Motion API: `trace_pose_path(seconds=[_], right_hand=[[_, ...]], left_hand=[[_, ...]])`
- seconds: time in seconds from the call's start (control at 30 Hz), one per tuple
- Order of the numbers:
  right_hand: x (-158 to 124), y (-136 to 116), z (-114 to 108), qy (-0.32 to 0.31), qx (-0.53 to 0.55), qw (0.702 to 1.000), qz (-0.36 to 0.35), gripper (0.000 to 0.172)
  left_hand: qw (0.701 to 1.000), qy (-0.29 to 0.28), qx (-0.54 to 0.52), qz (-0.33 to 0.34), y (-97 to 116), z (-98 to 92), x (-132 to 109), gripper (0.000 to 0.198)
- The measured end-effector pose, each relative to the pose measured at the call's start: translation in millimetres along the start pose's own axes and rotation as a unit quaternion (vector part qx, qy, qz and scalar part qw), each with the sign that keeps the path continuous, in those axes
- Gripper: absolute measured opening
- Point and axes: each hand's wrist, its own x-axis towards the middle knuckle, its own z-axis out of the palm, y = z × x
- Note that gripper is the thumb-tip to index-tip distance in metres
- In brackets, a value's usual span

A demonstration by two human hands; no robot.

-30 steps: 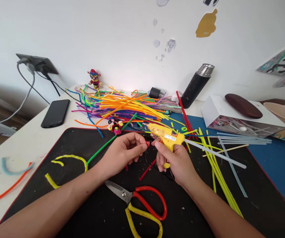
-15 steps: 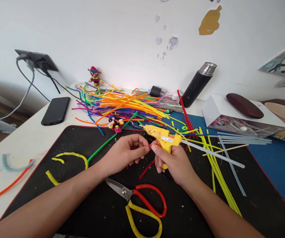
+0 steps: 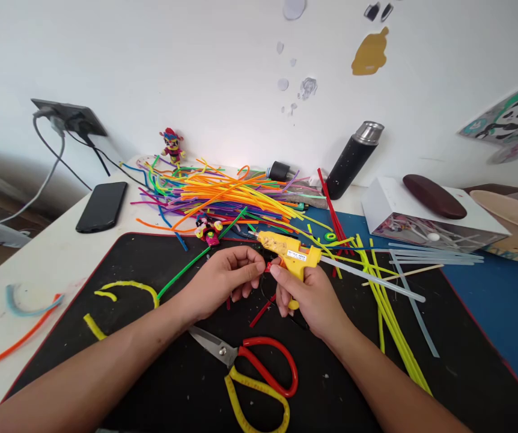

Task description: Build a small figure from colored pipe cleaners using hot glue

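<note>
My right hand (image 3: 306,294) grips a yellow hot glue gun (image 3: 288,249) by its handle, nozzle pointing left, a clear glue stick (image 3: 371,279) jutting out behind it. My left hand (image 3: 223,279) is closed in a pinch on a small red piece (image 3: 267,267), held against my right thumb just below the gun. Both hands hover over a black mat (image 3: 151,361). Red-handled scissors (image 3: 254,361) lie open on the mat just in front of my hands, over a yellow loop.
A heap of coloured pipe cleaners (image 3: 223,192) lies behind my hands, with two small figures (image 3: 171,143) (image 3: 209,228). A black phone (image 3: 102,206) sits left, a black flask (image 3: 353,159) and a white box (image 3: 430,216) right. Yellow-green stems (image 3: 394,325) lie at right.
Both hands have shifted slightly left and closer together. The glue gun has tipped so its nozzle sits just above the red piece.
</note>
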Motion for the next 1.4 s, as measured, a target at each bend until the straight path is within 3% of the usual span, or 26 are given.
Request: trace_pose_path(seconds=[0.33,0.6,0.77,0.83,0.97,1.1,1.4], right_hand=[[-1.6,-1.1,-3.9,-0.009,-0.005,1.0,-0.013,0.045],[-1.6,-2.2,-1.4,-0.005,-0.042,0.999,-0.002,0.048],[-1.4,-2.6,-6.4,0.014,-0.054,0.998,-0.02,0.046],[-0.8,-4.3,-10.2,0.027,-0.053,0.998,-0.034,0.044],[-0.3,-7.6,-16.4,0.04,-0.05,0.997,-0.053,0.042],[-1.5,-9.1,-16.4,0.047,-0.066,0.995,-0.051,0.042],[-6.1,-13.9,-12.8,0.036,-0.135,0.988,-0.059,0.034]], left_hand=[[1.0,0.014,0.012,0.012,-0.5,-5.7,-0.4,0.038],[0.999,0.0,0.031,-0.019,1.4,-3.2,-2.2,0.039],[0.991,0.011,0.136,0.013,5.1,-6.9,-4.7,0.03],[0.968,0.03,0.244,0.048,4.8,-11.1,-6.0,0.024],[0.883,0.051,0.457,0.095,1.7,-19.0,-7.2,0.019],[0.819,0.037,0.562,0.107,0.7,-20.0,-4.6,0.016],[0.793,0.031,0.595,0.127,-2.2,-21.0,-0.4,0.012]])
